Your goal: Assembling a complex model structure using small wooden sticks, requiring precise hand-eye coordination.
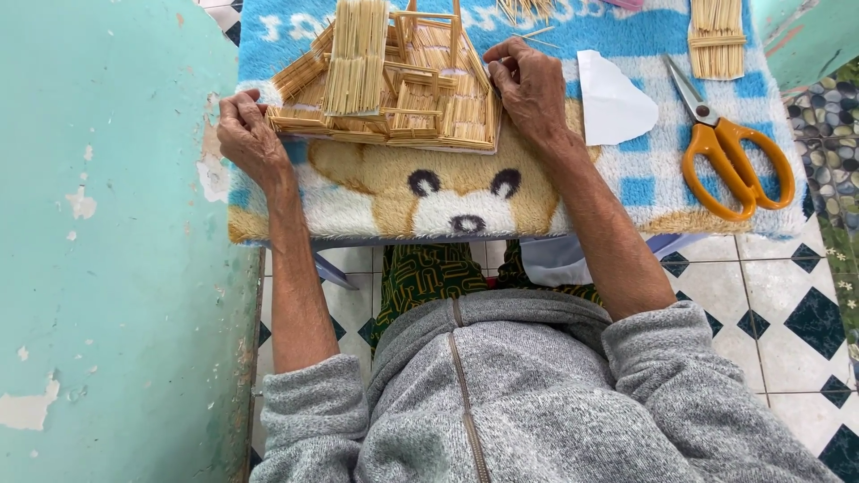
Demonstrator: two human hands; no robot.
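Head cam: I've got my left hand (pixel 248 134) and right hand (pixel 530 88) curled against opposite ends of the pale toothpick-stick model house (pixel 389 85) — sitting on the blue bear-print fleece blanket (pixel 447 201). Orange-handled scissors (pixel 729 148) lie well right.

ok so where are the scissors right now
In the head view the orange-handled scissors lie on the fleece blanket, out beyond the right hand, just past the white paper scrap.

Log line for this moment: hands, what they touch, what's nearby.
left hand: on stick model's left edge | right hand: on its right edge | stick model: on bear-print cloth | nearby: paper scrap, orange scissors
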